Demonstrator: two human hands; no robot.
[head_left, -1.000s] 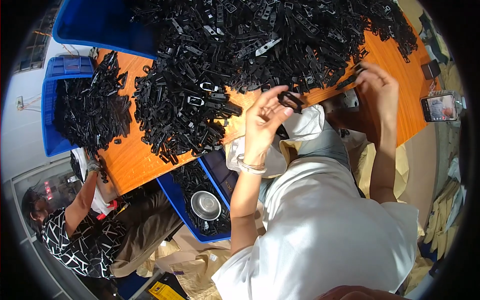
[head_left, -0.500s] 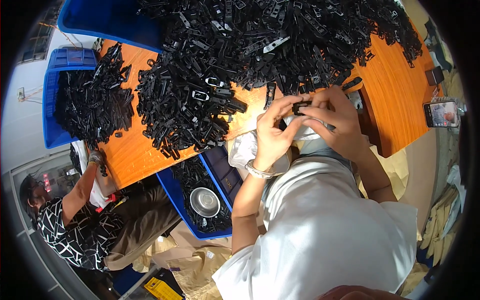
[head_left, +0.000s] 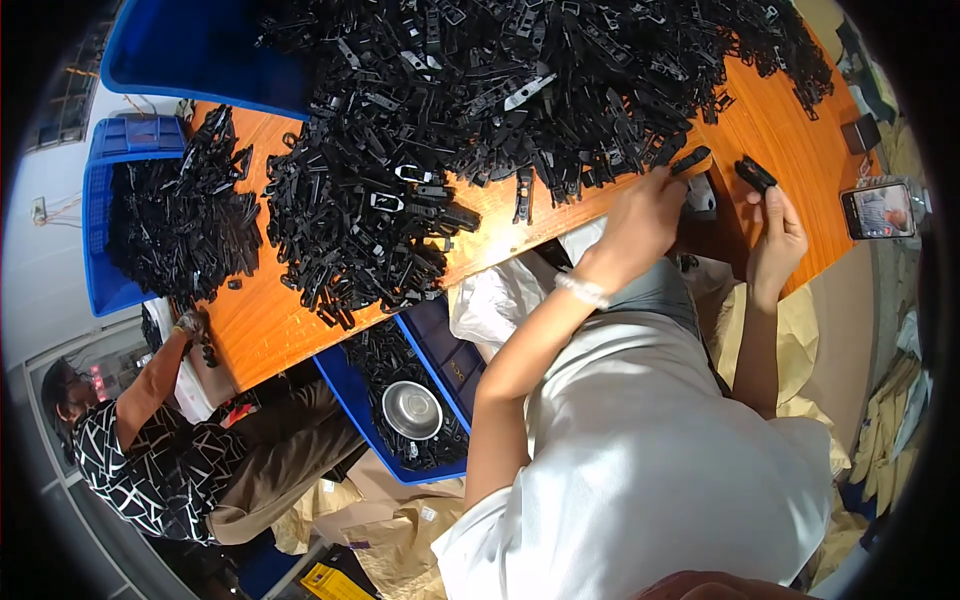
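Note:
My left hand (head_left: pixel 640 225), with a pale bracelet at the wrist, reaches across to the table's front edge. Its fingers are closed at the near end of a slim black plastic part (head_left: pixel 690 160); the fingertips are partly hidden. Off to the right, my right hand (head_left: pixel 778 240) pinches another dark elongated plastic part (head_left: pixel 754 173) between thumb and fingers, raised over the wooden table. Ahead of both hands spreads a large heap of black plastic parts (head_left: pixel 590 110), a few of them with grey or white faces.
Blue crates of black parts stand at the left (head_left: pixel 97 230) and below the table edge (head_left: pixel 350 410), the lower one holding a metal bowl (head_left: pixel 411 410). A co-worker (head_left: pixel 150 450) sits at left. A phone (head_left: pixel 880 212) stands at right beside a small black box (head_left: pixel 860 134).
My hands, together over a small black part before, have separated. The right moved right, carrying a dark part; the left moved right to the slim part at the table edge.

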